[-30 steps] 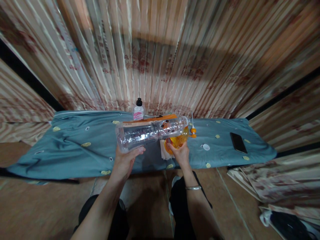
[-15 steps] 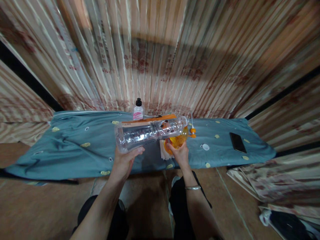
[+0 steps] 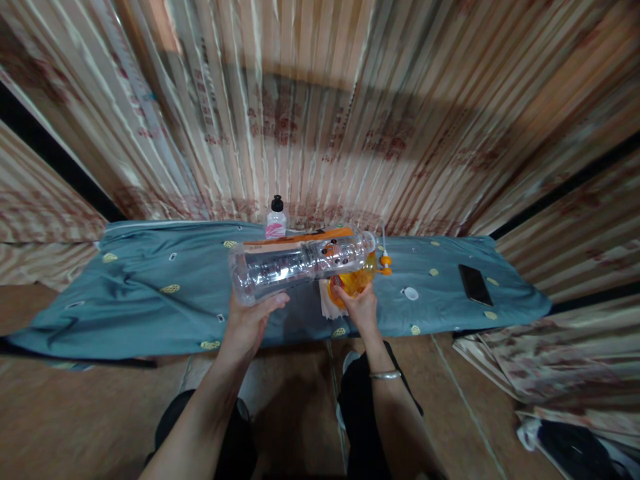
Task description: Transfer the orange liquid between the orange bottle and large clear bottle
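Note:
A large clear plastic bottle (image 3: 295, 263) lies almost level in the air, its neck towards the right. My left hand (image 3: 253, 320) is closed round its base end from below. In my right hand (image 3: 357, 303) is a smaller bottle of yellow-orange liquid (image 3: 357, 280), tilted, partly covered by my fingers and by the clear bottle. The clear bottle's neck is over the mouth end of the yellow bottle; whether they touch I cannot tell. An orange pump top (image 3: 385, 261) with a clear tube is just right of the yellow bottle.
A small clear bottle with a black cap (image 3: 276, 217) stands at the back of the cloth-covered bench (image 3: 145, 300). Behind the clear bottle is an orange packet (image 3: 325, 235). Pale tissue (image 3: 330, 307) lies beneath my right hand. A dark phone (image 3: 475, 285) rests on the right.

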Motion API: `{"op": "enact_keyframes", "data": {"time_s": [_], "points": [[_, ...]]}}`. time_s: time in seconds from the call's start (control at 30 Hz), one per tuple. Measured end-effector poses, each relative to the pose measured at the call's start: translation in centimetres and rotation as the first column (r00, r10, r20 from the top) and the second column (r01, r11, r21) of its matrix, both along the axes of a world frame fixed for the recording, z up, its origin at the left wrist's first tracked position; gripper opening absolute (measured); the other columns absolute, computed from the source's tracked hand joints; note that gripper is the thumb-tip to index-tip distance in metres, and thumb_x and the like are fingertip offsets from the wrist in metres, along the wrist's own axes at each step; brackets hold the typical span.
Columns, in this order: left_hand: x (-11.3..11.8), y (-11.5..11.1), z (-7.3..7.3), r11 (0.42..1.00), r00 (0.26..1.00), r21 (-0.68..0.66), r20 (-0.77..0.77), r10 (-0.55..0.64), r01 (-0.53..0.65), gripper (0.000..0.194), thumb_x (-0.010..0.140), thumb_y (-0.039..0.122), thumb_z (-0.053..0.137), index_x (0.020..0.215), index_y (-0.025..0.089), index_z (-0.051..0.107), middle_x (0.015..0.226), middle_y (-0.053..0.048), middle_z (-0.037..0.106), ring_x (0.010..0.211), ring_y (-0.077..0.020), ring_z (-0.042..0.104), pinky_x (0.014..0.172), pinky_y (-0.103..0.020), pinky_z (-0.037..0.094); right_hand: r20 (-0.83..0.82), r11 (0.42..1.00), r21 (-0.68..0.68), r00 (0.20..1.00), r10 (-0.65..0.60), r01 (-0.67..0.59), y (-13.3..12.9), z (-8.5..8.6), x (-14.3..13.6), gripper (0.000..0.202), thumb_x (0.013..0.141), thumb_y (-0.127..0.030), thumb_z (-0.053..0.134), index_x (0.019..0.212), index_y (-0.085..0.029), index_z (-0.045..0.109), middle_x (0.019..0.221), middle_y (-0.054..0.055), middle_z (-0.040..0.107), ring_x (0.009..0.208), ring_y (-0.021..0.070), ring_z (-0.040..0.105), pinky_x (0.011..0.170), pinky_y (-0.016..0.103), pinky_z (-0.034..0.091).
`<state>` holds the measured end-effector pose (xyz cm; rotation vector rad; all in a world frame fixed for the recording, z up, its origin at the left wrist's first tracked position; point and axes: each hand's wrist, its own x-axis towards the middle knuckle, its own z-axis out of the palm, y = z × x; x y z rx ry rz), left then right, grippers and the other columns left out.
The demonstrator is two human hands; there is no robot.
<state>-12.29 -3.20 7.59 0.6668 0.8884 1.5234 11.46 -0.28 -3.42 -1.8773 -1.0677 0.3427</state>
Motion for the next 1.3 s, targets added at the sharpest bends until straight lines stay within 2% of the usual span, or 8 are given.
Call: {"op": "enact_keyframes", "data": {"time_s": [0.37,0.73,1.03,1.3], "points": [[0.03,0.03,-0.10,1.000,1.000,-0.006,-0.019,0.008,-0.008,0.067,0.044,0.014,0.096,0.107,0.022,0.074,0.069,0.004,0.076,0.058,-0.0158,0.069,0.059,-0.028,0.056,0.011,0.999,-0.028,1.000,-0.018,0.018,-0.05,-0.04,0.03,0.080,0.058,-0.063,0.087,0.117,-0.015,0.060,0.107,0.024,0.080,0.104,0.0424,0.076,0.084,0.047,0.060],[0.31,-0.05,0.57,0.997,0.999,-0.061,-0.005,0.043,-0.043,0.068,0.038,0.013,0.094,0.102,0.022,0.073,0.067,0.006,0.075,0.056,-0.0145,0.068,0.057,-0.026,0.055,-0.004,1.000,-0.007,1.000,-0.013,0.013,0.00,0.08,-0.16,0.078,0.059,-0.059,0.085,0.118,-0.015,0.059,0.110,0.024,0.079,0.107,0.0424,0.076,0.087,0.048,0.060],[0.17,-0.13,0.44,1.000,1.000,-0.020,-0.019,0.024,-0.024,0.064,0.042,0.014,0.096,0.102,0.021,0.074,0.070,0.004,0.075,0.058,-0.0148,0.068,0.059,-0.027,0.055,0.005,1.000,-0.009,1.000,-0.023,0.023,-0.07,-0.03,-0.12,0.074,0.059,-0.063,0.084,0.112,-0.018,0.059,0.104,0.020,0.080,0.102,0.0404,0.077,0.083,0.045,0.060],[0.03,-0.06,0.22,1.000,1.000,0.004,-0.020,0.011,-0.011,0.067,0.044,0.014,0.097,0.107,0.021,0.074,0.070,0.004,0.076,0.057,-0.0153,0.069,0.058,-0.027,0.056,-0.006,1.000,0.015,1.000,-0.007,0.007,-0.14,0.19,-0.11,0.074,0.061,-0.064,0.086,0.112,-0.018,0.060,0.103,0.020,0.081,0.106,0.0397,0.077,0.084,0.045,0.060]]}}
